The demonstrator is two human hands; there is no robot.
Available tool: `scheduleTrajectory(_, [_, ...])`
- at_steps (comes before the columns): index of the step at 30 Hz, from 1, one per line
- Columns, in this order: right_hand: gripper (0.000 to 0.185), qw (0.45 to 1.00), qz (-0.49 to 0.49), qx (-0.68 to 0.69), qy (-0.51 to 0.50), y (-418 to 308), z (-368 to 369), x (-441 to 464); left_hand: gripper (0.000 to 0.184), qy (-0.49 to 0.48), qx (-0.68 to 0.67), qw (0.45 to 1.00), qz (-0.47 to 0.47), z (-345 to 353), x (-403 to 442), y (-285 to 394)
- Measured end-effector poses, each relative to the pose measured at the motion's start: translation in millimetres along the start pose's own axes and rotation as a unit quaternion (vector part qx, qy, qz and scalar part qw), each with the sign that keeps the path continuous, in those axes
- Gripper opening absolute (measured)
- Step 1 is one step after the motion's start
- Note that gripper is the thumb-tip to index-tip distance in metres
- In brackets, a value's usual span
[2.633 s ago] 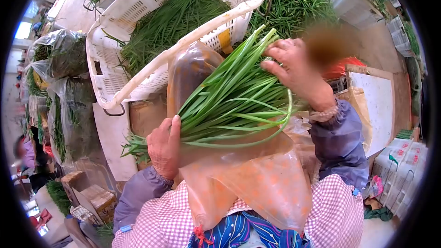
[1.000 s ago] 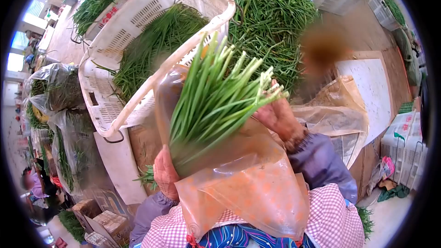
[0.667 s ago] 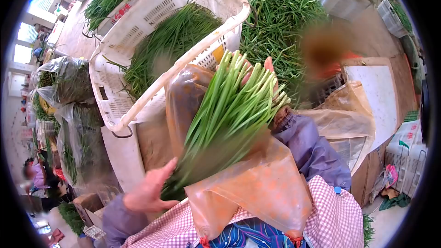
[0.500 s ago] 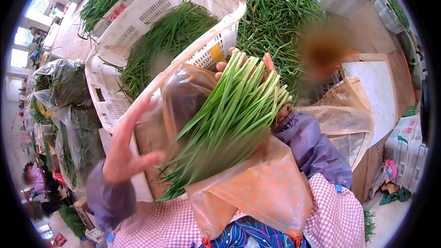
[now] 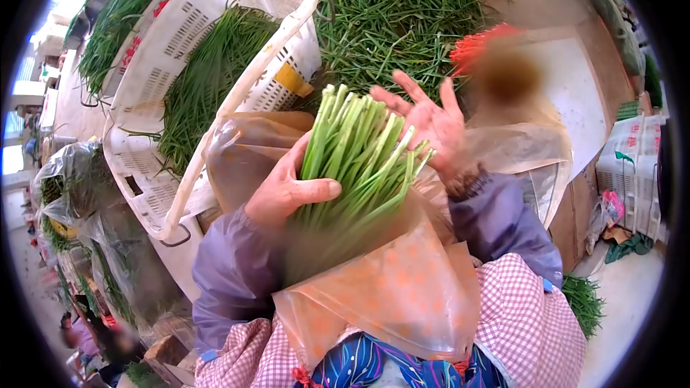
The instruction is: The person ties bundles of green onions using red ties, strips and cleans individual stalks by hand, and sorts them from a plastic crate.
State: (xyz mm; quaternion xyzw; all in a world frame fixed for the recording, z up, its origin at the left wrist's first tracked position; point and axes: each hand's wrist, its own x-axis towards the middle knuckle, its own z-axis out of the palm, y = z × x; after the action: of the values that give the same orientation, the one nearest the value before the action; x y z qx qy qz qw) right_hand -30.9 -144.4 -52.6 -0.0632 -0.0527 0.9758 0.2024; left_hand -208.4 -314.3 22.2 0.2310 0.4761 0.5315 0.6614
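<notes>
A bunch of garlic chives (image 5: 352, 151) stands in front of me, its pale cut ends up and its leaves running down into a blur. Around its left side wraps my left hand (image 5: 287, 183), with the thumb lying across the front of the stalks. My right hand (image 5: 435, 126) is just right of the bunch, palm up and fingers spread, holding nothing. Beneath the bunch, an orange-patterned plastic apron (image 5: 388, 280) covers my lap.
A white plastic basket (image 5: 244, 93) with loose chives stands at the left. Beyond my hands lies a big heap of chives (image 5: 395, 14). Red strands (image 5: 478, 47) lie near a white board (image 5: 575, 86). Plastic-wrapped bundles (image 5: 108, 208) are stacked far left. A brown blur hides part of the right side.
My left hand has come in from the left and closed round the bunch. My right hand, earlier behind the stalks supporting them, now lies open beside them. The view has shifted.
</notes>
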Motion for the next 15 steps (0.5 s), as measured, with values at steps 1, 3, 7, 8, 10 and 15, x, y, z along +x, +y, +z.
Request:
scheduleTrajectory(1, [0.076,1.000,0.010,-0.008,-0.005,0.2,-5.3,-11.4,0.083,0.015,-0.016,1.000,0.002,-2.3,-1.5,-1.6])
scheduleTrajectory(3, [0.076,0.998,0.038,0.008,-0.042,13.0,-0.3,-34.3,0.080,0.027,-0.060,0.998,0.007,-2.0,-3.1,-1.1])
scheduleTrajectory(7, [0.066,0.971,-0.064,-0.215,0.079,50.4,58.5,-35.9,0.076,0.029,-0.021,0.999,-0.008,-0.1,1.8,-0.5])
scheduleTrajectory(8, [0.065,0.966,-0.086,-0.228,0.090,57.9,66.0,-24.6,0.076,0.031,0.016,0.999,-0.010,1.9,1.5,0.3])
scheduleTrajectory(10, [0.067,0.956,-0.145,-0.233,0.103,69.4,63.1,2.9,0.073,0.006,0.092,0.996,0.018,1.3,4.0,5.7])
scheduleTrajectory(15, [0.071,0.968,-0.085,-0.233,0.049,64.2,61.7,43.1,0.066,-0.115,0.224,0.968,-0.015,-11.6,23.1,20.7])
